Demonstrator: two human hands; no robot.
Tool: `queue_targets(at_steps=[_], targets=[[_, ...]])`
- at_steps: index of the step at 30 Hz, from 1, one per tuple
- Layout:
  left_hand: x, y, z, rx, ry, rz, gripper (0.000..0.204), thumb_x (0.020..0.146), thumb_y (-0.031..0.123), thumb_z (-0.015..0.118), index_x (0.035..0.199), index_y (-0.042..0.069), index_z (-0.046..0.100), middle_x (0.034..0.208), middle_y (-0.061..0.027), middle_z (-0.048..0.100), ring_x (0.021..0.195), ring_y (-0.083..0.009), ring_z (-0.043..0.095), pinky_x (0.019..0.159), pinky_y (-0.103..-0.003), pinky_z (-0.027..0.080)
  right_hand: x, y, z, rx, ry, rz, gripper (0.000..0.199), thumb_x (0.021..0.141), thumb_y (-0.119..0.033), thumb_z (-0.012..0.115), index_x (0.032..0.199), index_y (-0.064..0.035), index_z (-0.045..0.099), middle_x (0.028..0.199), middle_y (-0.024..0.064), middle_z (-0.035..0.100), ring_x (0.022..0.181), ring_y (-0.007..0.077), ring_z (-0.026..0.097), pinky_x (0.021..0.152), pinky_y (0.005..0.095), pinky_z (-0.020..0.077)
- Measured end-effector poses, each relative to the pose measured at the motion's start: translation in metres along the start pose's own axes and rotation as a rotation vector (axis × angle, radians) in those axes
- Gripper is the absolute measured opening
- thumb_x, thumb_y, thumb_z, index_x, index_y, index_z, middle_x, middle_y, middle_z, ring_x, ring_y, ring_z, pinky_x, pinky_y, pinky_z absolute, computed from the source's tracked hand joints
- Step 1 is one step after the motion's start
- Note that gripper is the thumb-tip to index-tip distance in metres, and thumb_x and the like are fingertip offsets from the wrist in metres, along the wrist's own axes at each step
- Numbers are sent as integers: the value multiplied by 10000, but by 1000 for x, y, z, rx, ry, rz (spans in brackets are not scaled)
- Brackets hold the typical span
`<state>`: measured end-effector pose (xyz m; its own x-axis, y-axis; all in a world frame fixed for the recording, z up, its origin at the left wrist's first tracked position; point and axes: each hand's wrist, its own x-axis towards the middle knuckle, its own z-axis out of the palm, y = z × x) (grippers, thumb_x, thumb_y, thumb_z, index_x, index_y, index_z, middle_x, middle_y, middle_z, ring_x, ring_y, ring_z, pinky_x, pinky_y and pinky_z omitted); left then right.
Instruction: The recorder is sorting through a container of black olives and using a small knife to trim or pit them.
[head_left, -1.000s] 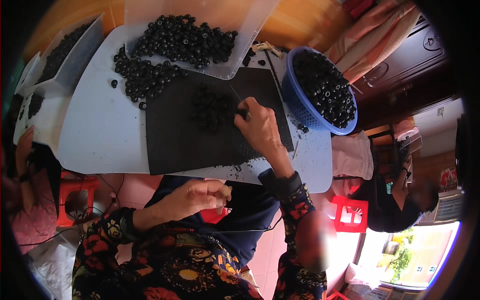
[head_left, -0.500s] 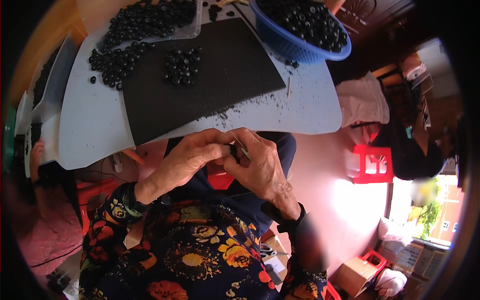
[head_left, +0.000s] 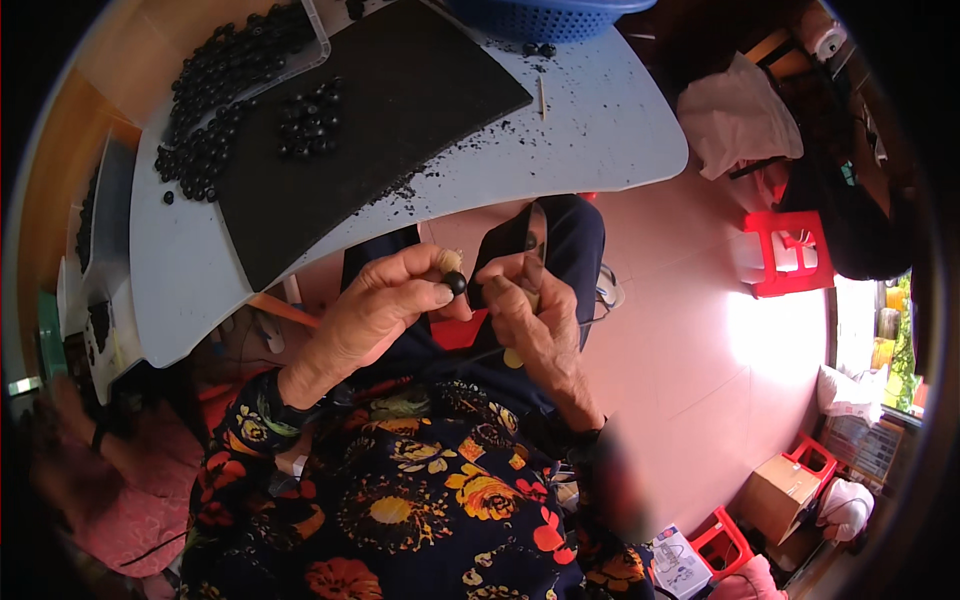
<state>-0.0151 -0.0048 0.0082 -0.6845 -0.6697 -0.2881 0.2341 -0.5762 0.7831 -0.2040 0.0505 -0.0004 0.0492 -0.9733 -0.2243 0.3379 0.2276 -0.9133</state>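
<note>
Between fingertips, small round glossy black bead (head_left: 455, 283)

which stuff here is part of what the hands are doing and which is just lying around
In use:
- left hand pinching a small black bead
- right hand close beside it, holding a thin tool
- loose black beads on the dark mat
- bead pile at the table's far left

Lying about:
- blue basket
- red stool
- cardboard box
- white cloth
</note>
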Motion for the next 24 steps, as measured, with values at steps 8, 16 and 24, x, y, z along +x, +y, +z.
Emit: queue_targets(at_steps=[8,16,24], targets=[[7,-8,6,362,57,29,227,856,41,510,1073,-17,549,1027,-31,541,906,-115,536,841,-259,455,-2,5,6,-194,30,-101,225,931,-223,567,899,-1,550,679,12,580,581,46,464,524,202,382],[7,-10,14,240,65,62,249,870,48,553,1105,-29,584,1079,-37,572,958,-91,533,852,-233,446,-5,32,-8,-547,143,-458,61,880,-22,532,838,6,497,633,152,531,525,319,536,524,323,451],[9,-17,8,134,41,33,259,885,14,539,1139,-29,570,1123,-51,573,1054,-101,521,948,-251,420,-13,31,-10,-817,48,-463,197,793,-72,644,835,-29,456,719,136,550,637,357,590,513,399,472]])
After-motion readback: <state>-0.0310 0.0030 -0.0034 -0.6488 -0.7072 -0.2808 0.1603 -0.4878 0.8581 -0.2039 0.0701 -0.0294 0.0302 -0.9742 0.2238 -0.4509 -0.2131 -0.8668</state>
